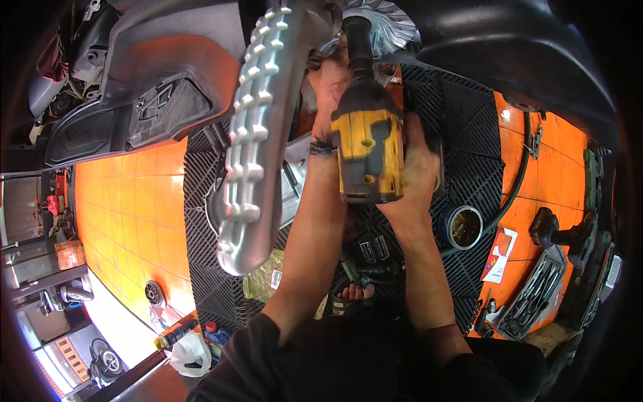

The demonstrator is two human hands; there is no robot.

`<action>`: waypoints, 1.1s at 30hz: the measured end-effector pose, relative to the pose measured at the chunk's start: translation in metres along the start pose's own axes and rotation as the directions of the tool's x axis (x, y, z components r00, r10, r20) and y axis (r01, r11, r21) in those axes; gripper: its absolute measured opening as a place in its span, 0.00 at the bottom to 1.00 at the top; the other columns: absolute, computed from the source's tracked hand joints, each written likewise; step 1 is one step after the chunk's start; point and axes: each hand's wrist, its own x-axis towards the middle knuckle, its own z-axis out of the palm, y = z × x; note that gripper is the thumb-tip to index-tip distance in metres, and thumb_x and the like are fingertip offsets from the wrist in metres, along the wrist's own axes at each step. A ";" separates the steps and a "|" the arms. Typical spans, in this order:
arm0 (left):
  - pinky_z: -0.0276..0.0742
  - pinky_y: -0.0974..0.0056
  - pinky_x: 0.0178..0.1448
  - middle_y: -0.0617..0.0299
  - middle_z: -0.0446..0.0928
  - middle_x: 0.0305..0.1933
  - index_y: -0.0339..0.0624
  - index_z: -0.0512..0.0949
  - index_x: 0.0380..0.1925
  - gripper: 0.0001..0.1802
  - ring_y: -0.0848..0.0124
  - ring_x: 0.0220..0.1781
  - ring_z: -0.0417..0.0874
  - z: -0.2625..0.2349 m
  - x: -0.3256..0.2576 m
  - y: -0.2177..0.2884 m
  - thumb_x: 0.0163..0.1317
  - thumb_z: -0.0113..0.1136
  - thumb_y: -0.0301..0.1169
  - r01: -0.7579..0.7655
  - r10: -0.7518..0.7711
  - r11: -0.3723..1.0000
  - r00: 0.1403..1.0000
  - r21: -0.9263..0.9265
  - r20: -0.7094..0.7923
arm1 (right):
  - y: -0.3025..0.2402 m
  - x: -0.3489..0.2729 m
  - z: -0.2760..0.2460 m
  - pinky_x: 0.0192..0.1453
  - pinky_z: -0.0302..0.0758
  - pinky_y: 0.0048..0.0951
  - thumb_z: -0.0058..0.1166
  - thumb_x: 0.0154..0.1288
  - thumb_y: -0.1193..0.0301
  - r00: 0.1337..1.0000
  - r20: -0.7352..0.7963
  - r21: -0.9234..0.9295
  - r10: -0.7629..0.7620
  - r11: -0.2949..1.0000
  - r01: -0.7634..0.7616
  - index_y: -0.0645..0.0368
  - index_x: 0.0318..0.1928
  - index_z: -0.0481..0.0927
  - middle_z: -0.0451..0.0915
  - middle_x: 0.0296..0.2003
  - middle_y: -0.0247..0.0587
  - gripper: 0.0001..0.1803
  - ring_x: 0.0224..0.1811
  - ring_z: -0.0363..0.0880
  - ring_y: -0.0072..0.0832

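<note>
Between both hands, yellow impact wrench against finned pulley.

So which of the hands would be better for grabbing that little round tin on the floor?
Probably the right hand. It grips the yellow impact wrench on the side of the round tin, which sits just beyond that wrist. The left hand is farther up by the finned metal wheel, across the tool.

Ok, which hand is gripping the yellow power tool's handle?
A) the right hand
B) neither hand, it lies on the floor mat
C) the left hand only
A: the right hand wraps the yellow power tool from the side, while the left hand reaches up near the finned metal wheel at its tip.
</note>
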 end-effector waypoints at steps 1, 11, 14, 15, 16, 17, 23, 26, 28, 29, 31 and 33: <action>0.40 0.49 0.77 0.56 0.65 0.66 0.39 0.64 0.68 0.29 0.60 0.72 0.58 -0.006 0.020 -0.003 0.69 0.45 0.39 -0.051 0.052 0.997 0.999 0.057 -0.011 | 0.001 0.000 0.000 0.37 0.80 0.34 0.72 0.47 0.67 1.000 -0.006 0.028 -0.006 1.000 0.006 0.65 0.48 0.73 0.83 0.32 0.49 0.29 0.35 0.87 0.43; 0.45 0.50 0.73 0.56 0.66 0.63 0.39 0.65 0.67 0.28 0.61 0.68 0.60 -0.027 0.095 -0.020 0.70 0.45 0.39 -0.228 0.229 0.961 0.973 0.158 0.013 | 0.007 0.003 0.000 0.38 0.80 0.35 0.72 0.48 0.66 0.997 -0.024 0.098 -0.073 0.992 0.075 0.65 0.50 0.73 0.83 0.32 0.48 0.30 0.35 0.87 0.44; 0.46 0.51 0.72 0.56 0.67 0.63 0.39 0.65 0.66 0.27 0.61 0.67 0.61 -0.028 0.093 -0.017 0.70 0.45 0.38 -0.239 0.241 0.954 0.970 0.179 0.011 | 0.007 0.004 0.002 0.38 0.81 0.35 0.72 0.48 0.65 0.961 0.012 -0.071 -0.277 0.958 0.278 0.66 0.49 0.74 0.83 0.33 0.49 0.30 0.35 0.86 0.45; 0.46 0.51 0.72 0.56 0.67 0.62 0.39 0.65 0.66 0.27 0.61 0.67 0.61 -0.029 0.092 -0.015 0.70 0.45 0.38 -0.239 0.242 0.952 0.970 0.193 0.008 | 0.006 0.001 0.004 0.39 0.81 0.35 0.73 0.48 0.65 0.982 0.004 -0.037 -0.188 0.981 0.188 0.66 0.49 0.74 0.83 0.33 0.49 0.31 0.35 0.86 0.45; 0.47 0.51 0.72 0.56 0.67 0.62 0.39 0.65 0.66 0.27 0.61 0.67 0.61 -0.026 0.093 -0.019 0.70 0.45 0.38 -0.240 0.242 0.953 0.970 0.185 0.011 | 0.007 0.000 0.003 0.39 0.81 0.35 0.73 0.47 0.65 0.995 -0.008 -0.014 -0.101 0.995 0.101 0.66 0.49 0.74 0.83 0.33 0.49 0.31 0.36 0.86 0.45; 0.47 0.51 0.71 0.56 0.67 0.62 0.39 0.65 0.66 0.27 0.61 0.66 0.62 -0.027 0.094 -0.022 0.70 0.45 0.38 -0.230 0.232 0.955 0.973 0.189 0.011 | 0.008 -0.001 0.002 0.39 0.81 0.34 0.73 0.47 0.65 1.000 -0.018 0.010 -0.014 1.000 0.014 0.66 0.49 0.75 0.83 0.33 0.49 0.31 0.36 0.86 0.45; 0.50 0.52 0.69 0.56 0.68 0.60 0.38 0.65 0.66 0.26 0.62 0.64 0.63 -0.029 0.086 -0.022 0.71 0.45 0.38 -0.229 0.233 0.952 0.973 0.206 0.004 | 0.010 0.000 0.007 0.40 0.81 0.34 0.73 0.46 0.67 0.977 -0.009 -0.037 -0.215 0.976 0.215 0.67 0.49 0.75 0.83 0.34 0.50 0.30 0.38 0.87 0.43; 0.51 0.52 0.68 0.56 0.68 0.60 0.38 0.66 0.65 0.26 0.62 0.64 0.64 -0.027 0.089 -0.028 0.71 0.45 0.38 -0.222 0.225 0.953 0.974 0.204 0.007 | 0.007 0.001 0.004 0.40 0.81 0.32 0.72 0.47 0.68 0.984 -0.019 0.005 -0.177 0.984 0.177 0.68 0.48 0.74 0.83 0.34 0.50 0.30 0.38 0.88 0.40; 0.52 0.53 0.67 0.56 0.69 0.59 0.38 0.66 0.65 0.26 0.62 0.63 0.65 -0.027 0.089 -0.028 0.71 0.45 0.38 -0.221 0.224 0.953 0.975 0.208 0.012 | 0.007 0.004 0.002 0.41 0.81 0.31 0.73 0.47 0.68 0.996 -0.043 0.086 -0.075 0.993 0.078 0.68 0.49 0.73 0.83 0.34 0.49 0.31 0.39 0.88 0.38; 0.52 0.53 0.67 0.56 0.69 0.59 0.38 0.66 0.65 0.26 0.62 0.63 0.65 -0.028 0.084 -0.024 0.71 0.45 0.38 -0.225 0.229 0.950 0.973 0.218 0.008 | 0.006 0.004 0.004 0.41 0.80 0.30 0.73 0.47 0.68 0.999 -0.043 0.137 -0.022 0.990 0.027 0.68 0.49 0.73 0.83 0.34 0.49 0.31 0.39 0.88 0.37; 0.53 0.53 0.66 0.56 0.69 0.59 0.38 0.66 0.65 0.26 0.62 0.62 0.65 -0.029 0.072 -0.020 0.71 0.45 0.38 -0.220 0.229 0.947 0.973 0.232 -0.012 | 0.008 0.002 0.007 0.41 0.80 0.30 0.74 0.47 0.66 0.996 -0.054 0.130 -0.065 0.989 0.071 0.68 0.50 0.72 0.84 0.34 0.48 0.32 0.38 0.88 0.36; 0.54 0.53 0.65 0.56 0.69 0.58 0.38 0.66 0.65 0.26 0.62 0.61 0.66 -0.029 0.063 -0.020 0.71 0.45 0.38 -0.216 0.229 0.942 0.973 0.255 -0.023 | 0.010 -0.001 0.012 0.41 0.80 0.30 0.74 0.47 0.65 0.995 -0.065 0.145 -0.079 0.986 0.088 0.68 0.50 0.71 0.84 0.34 0.47 0.33 0.38 0.88 0.36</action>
